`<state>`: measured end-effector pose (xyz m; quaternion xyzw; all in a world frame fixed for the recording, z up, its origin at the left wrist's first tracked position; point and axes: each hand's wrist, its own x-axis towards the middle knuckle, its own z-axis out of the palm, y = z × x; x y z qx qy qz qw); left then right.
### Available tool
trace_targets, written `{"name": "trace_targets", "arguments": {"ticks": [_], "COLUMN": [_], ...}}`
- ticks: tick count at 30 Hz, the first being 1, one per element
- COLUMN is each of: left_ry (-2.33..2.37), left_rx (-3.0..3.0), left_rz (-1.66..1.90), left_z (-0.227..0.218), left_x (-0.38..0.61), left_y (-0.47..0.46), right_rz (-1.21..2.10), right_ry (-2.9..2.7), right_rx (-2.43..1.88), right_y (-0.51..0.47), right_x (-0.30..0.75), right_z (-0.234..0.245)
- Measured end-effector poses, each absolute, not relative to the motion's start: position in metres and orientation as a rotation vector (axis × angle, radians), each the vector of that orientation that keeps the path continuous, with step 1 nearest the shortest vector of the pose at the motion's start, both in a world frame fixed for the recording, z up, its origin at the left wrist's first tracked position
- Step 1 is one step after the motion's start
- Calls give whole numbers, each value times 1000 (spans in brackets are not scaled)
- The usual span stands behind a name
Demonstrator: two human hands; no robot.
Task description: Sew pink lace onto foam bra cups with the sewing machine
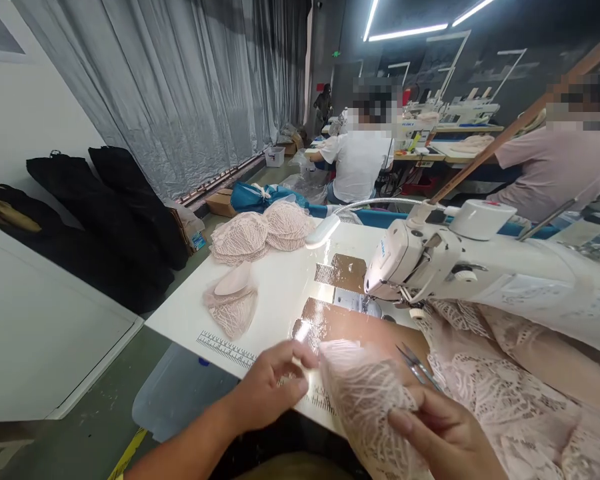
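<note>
My right hand (443,427) pinches the edge of a pale pink lace bra cup (373,393) between thumb and fingers, at the front edge of the sewing table. My left hand (275,383) is just left of this cup, its thumb and forefinger curved with a gap between them and nothing visible in it. Small pointed metal snips or tweezers (416,365) show just above my right hand; whether that hand touches them I cannot tell. Beyond both hands is the white sewing machine (395,260), its needle area over a metal plate (353,301).
Stacked lace cups (240,237) stand at the table's far left, with a single cup (231,310) nearer. Lace fabric (510,400) heaps at right. A lamp (324,232) on a flexible neck hangs over the table (275,287). Two people sit beyond; a clear plastic bin (175,393) is below left.
</note>
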<state>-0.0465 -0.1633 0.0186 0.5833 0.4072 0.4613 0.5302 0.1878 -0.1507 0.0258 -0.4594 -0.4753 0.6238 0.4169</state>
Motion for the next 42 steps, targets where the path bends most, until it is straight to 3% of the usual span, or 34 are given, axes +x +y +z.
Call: {"name": "trace_targets", "arguments": {"ticks": [7,22,32,42], "left_ry": [894,997,957,899], "left_rx": [1517,1842,1479,1509], "left_rz": [792,791,742,698], "left_z": [26,22,15,17], "left_x": [-35,-32,-19,-17], "left_y": [-156,-145,-131,-121], "right_rz": [1436,1259,1304,1312], "right_ry": [-1756,-1549,-1611,-1818], "right_rx": [-1177,-1258,-1306,-1246], "right_y": [-153,-146,-132,-118], "right_x": [170,162,177,179], "right_z": [27,12,9,26]}}
